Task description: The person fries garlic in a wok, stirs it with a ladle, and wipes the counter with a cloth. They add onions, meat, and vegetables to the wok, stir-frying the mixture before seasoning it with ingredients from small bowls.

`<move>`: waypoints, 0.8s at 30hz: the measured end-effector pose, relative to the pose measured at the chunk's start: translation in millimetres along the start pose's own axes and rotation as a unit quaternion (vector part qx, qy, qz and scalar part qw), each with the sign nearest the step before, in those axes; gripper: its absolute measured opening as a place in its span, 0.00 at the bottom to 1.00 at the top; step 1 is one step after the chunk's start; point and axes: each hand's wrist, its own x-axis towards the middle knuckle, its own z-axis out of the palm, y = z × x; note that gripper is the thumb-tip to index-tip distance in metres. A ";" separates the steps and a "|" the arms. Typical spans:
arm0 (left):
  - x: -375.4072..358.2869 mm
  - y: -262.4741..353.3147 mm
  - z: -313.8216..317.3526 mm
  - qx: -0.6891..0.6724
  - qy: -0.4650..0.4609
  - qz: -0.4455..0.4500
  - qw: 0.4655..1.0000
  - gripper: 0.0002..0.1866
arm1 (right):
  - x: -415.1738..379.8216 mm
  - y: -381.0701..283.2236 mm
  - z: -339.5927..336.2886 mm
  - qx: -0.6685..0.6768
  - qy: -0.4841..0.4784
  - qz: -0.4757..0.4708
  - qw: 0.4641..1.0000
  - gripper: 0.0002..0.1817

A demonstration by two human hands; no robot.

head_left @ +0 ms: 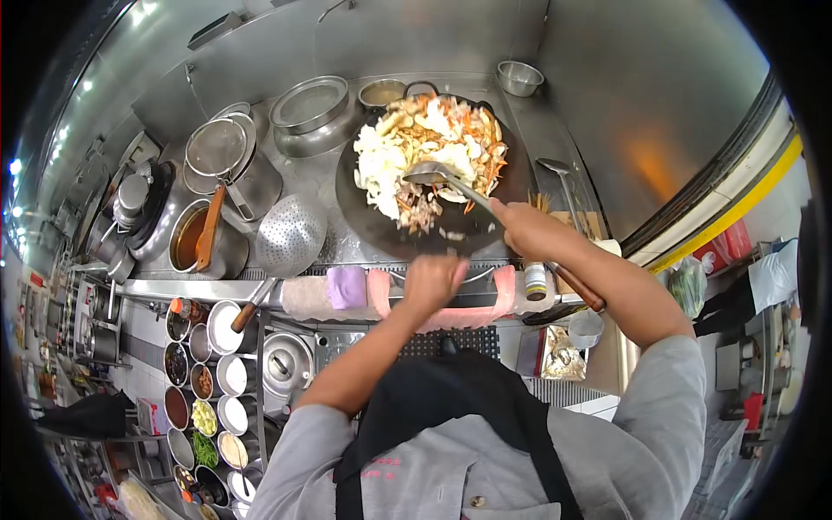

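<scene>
My right hand [524, 227] is wrapped around the handle of a metal wok ladle [431, 173], whose bowl rests in the food. That food [442, 143] is a heap of pale cabbage-like pieces, orange carrot strips and small bits of meat, filling the far part of a large dark wok [351, 208]. At the wok's near edge is my left hand [433, 282], its fingers smeared by motion. Just below it, a pink cloth [379, 295] hangs along the front rail beside a folded purple cloth [347, 288].
Left of the wok stand a perforated skimmer [291, 236], a pot of brown sauce [188, 238] and a lidded pot [309, 104]. Bowls of seasonings [232, 375] line the lower left. A second ladle [568, 186] lies at right, near a small bottle [536, 282]. Another person [771, 282] is far right.
</scene>
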 end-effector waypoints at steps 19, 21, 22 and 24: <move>81.1 -23.3 -33.9 0.016 -0.017 -0.005 1.000 0.19 | -33.6 -11.9 -41.1 0.013 -0.059 -0.024 0.998 0.31; 71.6 -30.9 -7.8 0.014 -0.008 -0.028 0.999 0.19 | -12.8 -24.4 -40.4 0.014 -0.111 0.051 0.992 0.33; 71.4 -30.6 -3.7 0.013 -0.004 -0.037 0.999 0.19 | -4.6 -17.6 -29.3 0.011 -0.083 0.039 0.996 0.33; 40.5 -18.1 1.1 0.013 0.007 -0.002 1.000 0.19 | 17.5 6.9 -6.6 0.002 -0.027 0.017 1.000 0.34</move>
